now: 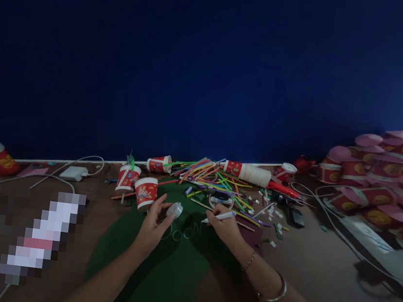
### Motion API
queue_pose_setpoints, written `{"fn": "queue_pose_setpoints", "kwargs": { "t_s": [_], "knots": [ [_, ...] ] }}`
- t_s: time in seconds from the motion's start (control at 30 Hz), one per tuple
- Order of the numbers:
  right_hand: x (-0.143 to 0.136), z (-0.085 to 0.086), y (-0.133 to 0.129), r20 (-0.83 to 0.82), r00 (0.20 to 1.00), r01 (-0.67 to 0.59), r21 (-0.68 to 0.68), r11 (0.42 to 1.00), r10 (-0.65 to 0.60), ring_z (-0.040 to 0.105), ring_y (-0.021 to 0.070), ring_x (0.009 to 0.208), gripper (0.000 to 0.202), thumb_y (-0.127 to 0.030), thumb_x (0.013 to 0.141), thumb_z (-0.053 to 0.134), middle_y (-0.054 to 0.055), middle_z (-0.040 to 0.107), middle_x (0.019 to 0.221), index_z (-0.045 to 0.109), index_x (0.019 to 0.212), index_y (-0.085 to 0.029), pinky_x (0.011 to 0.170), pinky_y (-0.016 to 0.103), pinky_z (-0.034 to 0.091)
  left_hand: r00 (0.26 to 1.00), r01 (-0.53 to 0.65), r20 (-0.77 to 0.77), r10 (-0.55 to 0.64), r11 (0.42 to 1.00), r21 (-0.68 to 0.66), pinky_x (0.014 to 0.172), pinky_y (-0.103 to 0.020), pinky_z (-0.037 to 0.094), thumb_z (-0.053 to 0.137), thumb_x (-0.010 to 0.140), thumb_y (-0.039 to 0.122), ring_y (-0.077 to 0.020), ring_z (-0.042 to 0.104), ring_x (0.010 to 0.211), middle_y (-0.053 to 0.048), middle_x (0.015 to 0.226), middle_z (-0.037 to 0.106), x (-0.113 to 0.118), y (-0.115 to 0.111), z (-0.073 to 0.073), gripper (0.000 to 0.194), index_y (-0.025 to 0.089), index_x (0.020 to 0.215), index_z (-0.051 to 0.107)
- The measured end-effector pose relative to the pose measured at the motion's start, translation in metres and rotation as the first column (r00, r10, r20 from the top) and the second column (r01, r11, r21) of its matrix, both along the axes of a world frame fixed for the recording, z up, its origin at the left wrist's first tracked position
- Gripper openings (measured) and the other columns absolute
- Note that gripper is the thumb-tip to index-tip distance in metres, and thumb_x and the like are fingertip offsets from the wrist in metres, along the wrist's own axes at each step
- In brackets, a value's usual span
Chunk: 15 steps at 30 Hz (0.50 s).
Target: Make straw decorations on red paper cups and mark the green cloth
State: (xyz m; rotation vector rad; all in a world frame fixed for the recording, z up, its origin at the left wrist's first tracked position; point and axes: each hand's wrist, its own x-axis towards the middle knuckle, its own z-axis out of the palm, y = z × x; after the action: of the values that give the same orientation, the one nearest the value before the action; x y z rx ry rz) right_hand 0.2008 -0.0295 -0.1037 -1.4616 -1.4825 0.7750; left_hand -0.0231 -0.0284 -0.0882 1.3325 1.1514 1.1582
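Note:
A dark green sheet (155,287) lies in front of me, with pale round outlines and zigzag strokes (187,233) on it. My right hand (224,226) grips a white marker pen (228,216), its tip down at the last strokes. Between the thumb and fingers of my left hand (156,221) is a small clear round plastic piece (175,210), tilted just above the sheet; its exact kind is unclear. Two red paper cups, one upright (145,192) and one behind it (128,178), stand just beyond my left hand.
Colourful sticks (202,170) lie heaped at the back, beside a stack of paper cups (246,172) on its side. Paper scraps (271,211) and a dark object (295,216) lie right. Pink-topped red cups (386,169) pile up far right. A white adapter (74,173) sits left.

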Motion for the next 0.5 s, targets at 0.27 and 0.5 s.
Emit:
{"fn": "queue_pose_setpoints", "kwargs": {
  "t_s": [0.27, 0.5],
  "knots": [
    [0.0, 0.0024, -0.0002, 0.032, 0.999, 0.014, -0.009, 1.0, -0.013, 0.05, 0.0135, 0.051, 0.025, -0.032, 0.076, 0.053, -0.002, 0.056, 0.049, 0.042, 0.055, -0.022, 0.051, 0.025, 0.035, 1.0, -0.015, -0.01, 0.015, 1.0, 0.014, 0.085, -0.036, 0.047, 0.063, 0.074, 0.045, -0.0243, 0.058, 0.105, -0.01, 0.116, 0.06, -0.0021, 0.0036, -0.0091, 0.069, 0.021, 0.133, 0.036],
    [0.0002, 0.0023, -0.0001, 0.042, 0.999, 0.009, 0.009, 1.0, -0.009, 0.049, 0.0132, 0.051, 0.026, -0.032, 0.076, 0.053, -0.002, 0.056, 0.049, 0.042, 0.055, -0.022, 0.051, 0.024, 0.034, 1.0, -0.016, -0.019, 0.016, 0.999, 0.029, 0.085, -0.038, 0.047, 0.063, 0.073, 0.045, -0.025, 0.059, 0.103, -0.01, 0.114, 0.061, -0.002, 0.0028, -0.0063, 0.067, 0.021, 0.131, 0.039]
  ]
}}
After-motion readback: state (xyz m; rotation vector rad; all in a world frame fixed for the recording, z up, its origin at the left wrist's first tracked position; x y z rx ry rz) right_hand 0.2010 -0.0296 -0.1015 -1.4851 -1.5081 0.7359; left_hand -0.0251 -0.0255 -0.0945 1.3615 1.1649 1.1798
